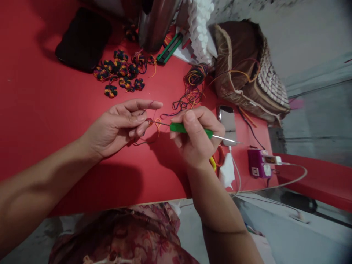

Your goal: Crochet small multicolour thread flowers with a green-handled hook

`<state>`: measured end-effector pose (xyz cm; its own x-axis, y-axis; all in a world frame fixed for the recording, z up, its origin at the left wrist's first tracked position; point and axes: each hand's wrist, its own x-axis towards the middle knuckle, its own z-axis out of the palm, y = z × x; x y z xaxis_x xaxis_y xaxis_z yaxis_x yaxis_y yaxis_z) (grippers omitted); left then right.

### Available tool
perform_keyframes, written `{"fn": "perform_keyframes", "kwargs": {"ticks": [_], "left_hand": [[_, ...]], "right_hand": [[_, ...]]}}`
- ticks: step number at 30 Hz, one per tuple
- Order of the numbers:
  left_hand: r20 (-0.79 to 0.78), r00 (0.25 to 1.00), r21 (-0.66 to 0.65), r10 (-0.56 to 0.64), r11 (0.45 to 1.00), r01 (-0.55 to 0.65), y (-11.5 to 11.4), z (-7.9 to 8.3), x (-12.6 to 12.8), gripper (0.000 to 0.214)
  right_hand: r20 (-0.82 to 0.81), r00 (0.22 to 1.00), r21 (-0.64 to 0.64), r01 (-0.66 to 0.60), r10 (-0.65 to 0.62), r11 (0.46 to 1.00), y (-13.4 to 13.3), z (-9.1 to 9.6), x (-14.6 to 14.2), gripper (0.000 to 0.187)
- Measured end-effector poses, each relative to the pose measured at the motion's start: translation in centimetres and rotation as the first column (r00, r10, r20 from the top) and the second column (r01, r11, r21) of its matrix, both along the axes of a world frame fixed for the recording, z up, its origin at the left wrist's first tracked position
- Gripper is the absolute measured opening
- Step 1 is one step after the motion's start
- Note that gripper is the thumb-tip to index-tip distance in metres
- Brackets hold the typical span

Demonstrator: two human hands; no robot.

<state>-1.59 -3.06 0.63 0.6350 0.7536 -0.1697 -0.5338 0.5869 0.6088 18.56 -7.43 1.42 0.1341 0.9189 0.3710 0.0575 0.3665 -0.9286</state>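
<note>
Between the thumb and fingers of my left hand is a small piece of yarn work, mostly hidden by the fingertips. A strand runs up to the raised forefinger. My right hand grips a crochet hook by its green handle. The hook's thin metal shaft points left and meets the yarn at my left fingertips; another metal end sticks out to the right. A yellow-orange loop hangs beside the shaft. Loose multicoloured yarn trails from a small bundle beyond my hands.
Several crocheted flowers lie at the back left by a black case. A green box cutter, a metal bottle and a brown bag stand behind. Rightward are a phone, scissors and a purple adapter with cables.
</note>
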Motion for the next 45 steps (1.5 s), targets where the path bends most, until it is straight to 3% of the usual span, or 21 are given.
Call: {"fn": "perform_keyframes", "kwargs": {"ticks": [5,7,10,14,23,29,36,38,41,45], "left_hand": [[0.005,1.0,-0.028,0.019,0.999,-0.019,-0.1,-0.2,0.1,0.028],[0.034,0.998,-0.078,0.047,0.996,-0.044,-0.1,-0.1,0.2,0.03],[0.051,0.995,-0.16,0.082,0.984,-0.072,-0.3,0.1,0.4,0.03],[0.049,0.994,-0.203,0.097,0.975,-0.085,-0.4,0.2,0.6,0.03],[0.034,0.986,-0.21,0.166,0.965,-0.155,-0.4,0.1,0.9,0.03],[0.056,0.985,-0.224,0.164,0.963,-0.148,-0.4,-0.1,1.1,0.031],[0.019,0.988,-0.198,0.151,0.97,-0.144,-0.2,-0.2,0.9,0.029],[-0.012,0.989,-0.16,0.151,0.976,-0.151,0.0,-0.2,0.7,0.028],[-0.026,0.991,-0.121,0.131,0.984,-0.133,0.3,-0.2,0.3,0.03],[-0.009,0.996,-0.132,0.093,0.987,-0.093,0.5,0.1,-0.2,0.032]], "right_hand": [[0.222,0.975,0.127,0.001,-0.029,0.992,-0.7,0.1,-0.2,0.017],[0.405,0.912,0.166,-0.014,-0.055,0.986,-0.7,0.3,-0.3,0.014],[0.646,0.763,0.115,-0.129,0.024,0.985,-0.7,0.4,-0.3,0.016],[0.742,0.67,0.082,-0.118,0.019,0.99,-0.9,0.3,-0.6,0.031],[0.683,0.729,0.057,0.012,-0.048,0.998,-1.4,-0.3,-1.9,0.038],[0.676,0.732,0.082,0.035,-0.082,0.996,-1.5,-1.2,-1.9,0.035],[0.687,0.709,0.15,0.072,-0.156,0.986,-1.6,-0.8,-2.4,0.029],[0.645,0.743,0.155,0.104,-0.18,0.982,-1.6,-0.7,-2.4,0.027],[0.495,0.852,0.131,0.119,-0.169,0.984,-1.2,-0.5,-2.0,0.024],[0.201,0.978,-0.02,0.067,-0.062,0.998,0.0,-0.4,-1.0,0.03]]}}
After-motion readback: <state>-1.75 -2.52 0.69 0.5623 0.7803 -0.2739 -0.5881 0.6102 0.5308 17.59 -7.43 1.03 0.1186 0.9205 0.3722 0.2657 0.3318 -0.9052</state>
